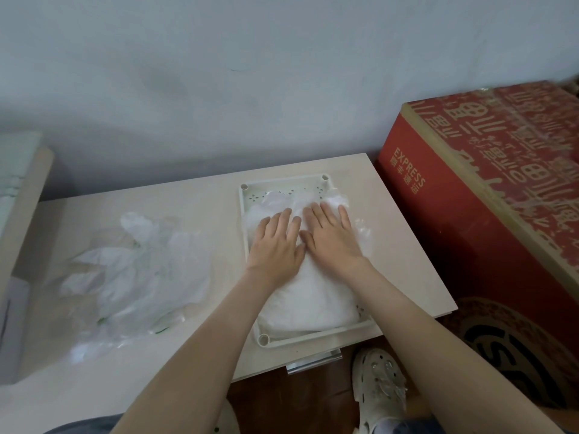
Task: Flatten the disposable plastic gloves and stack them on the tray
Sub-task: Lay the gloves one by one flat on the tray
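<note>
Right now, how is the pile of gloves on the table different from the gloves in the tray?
The table pile lies loose and crumpled; the tray gloves lie flat, stacked in the tray. Nothing touches the table pile; the left hand and right hand press the tray gloves. Both are thin, whitish, see-through plastic.

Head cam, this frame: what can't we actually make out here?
1. Head view: how many gloves are in the stack on the tray. The layers merge, and the left hand and right hand cover its far part.
2. Head view: the count in the loose glove pile. The clear film overlaps and is blurred.
3. Head view: the white object at left, cut off by the frame edge.
</note>
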